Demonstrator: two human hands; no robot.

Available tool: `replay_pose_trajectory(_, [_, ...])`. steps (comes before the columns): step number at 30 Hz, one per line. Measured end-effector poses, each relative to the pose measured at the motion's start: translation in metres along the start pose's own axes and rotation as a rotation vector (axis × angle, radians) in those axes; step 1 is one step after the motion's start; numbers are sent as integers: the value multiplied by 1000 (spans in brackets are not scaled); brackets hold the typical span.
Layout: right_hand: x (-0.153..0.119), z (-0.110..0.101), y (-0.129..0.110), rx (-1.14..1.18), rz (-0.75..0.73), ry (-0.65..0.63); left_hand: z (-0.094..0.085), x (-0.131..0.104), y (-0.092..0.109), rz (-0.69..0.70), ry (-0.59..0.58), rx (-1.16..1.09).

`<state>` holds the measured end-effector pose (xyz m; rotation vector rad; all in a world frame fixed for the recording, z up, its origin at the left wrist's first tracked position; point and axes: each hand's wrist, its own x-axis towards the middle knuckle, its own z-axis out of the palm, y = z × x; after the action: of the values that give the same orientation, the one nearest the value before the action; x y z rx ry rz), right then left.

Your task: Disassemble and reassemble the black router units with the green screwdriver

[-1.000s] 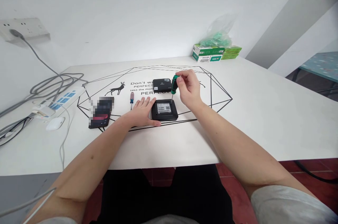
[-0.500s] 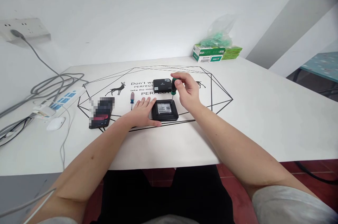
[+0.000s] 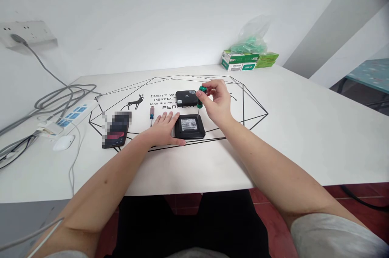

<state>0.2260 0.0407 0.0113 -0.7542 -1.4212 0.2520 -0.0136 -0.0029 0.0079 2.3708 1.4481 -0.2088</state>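
A black square device (image 3: 194, 133) with a white label lies flat on the printed white table. My left hand (image 3: 165, 130) rests open against its left side, fingers spread and thumb along the near edge. In my right hand (image 3: 218, 104) is a screwdriver (image 3: 199, 103) with a green and black handle, held nearly upright between thumb and fingers. Its tip meets the device near the far right corner; the screw there is too small to make out. Behind stands a second black box (image 3: 184, 98), partly hidden by the right hand and screwdriver.
Left of my left hand lies another screwdriver (image 3: 152, 112) with a reddish and blue handle. Farther left are a phone (image 3: 117, 130), a white earbud case (image 3: 64, 142) and a power strip (image 3: 75, 114) with grey cables. Green and white boxes (image 3: 241, 60) stand at the back right.
My right hand's fingers have shifted on the handle, opening slightly so the green top shows, and the handle leans a little differently. My left hand and the device have stayed put.
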Motion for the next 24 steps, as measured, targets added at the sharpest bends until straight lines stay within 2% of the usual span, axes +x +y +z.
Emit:
replay_pose_trajectory(5, [-5, 4, 5, 171, 103, -40, -1, -1, 2, 0, -11, 0])
replay_pose_trajectory(10, [-6, 1, 1, 99, 55, -7, -1, -1, 2, -7, -20, 5])
replay_pose_trajectory(16, [-6, -2, -2, 94, 27, -49, 0, 1, -2, 6, -10, 10])
replay_pose_trajectory(24, [-3, 2, -3, -94, -24, -20, 1, 0, -2, 19, 8, -11])
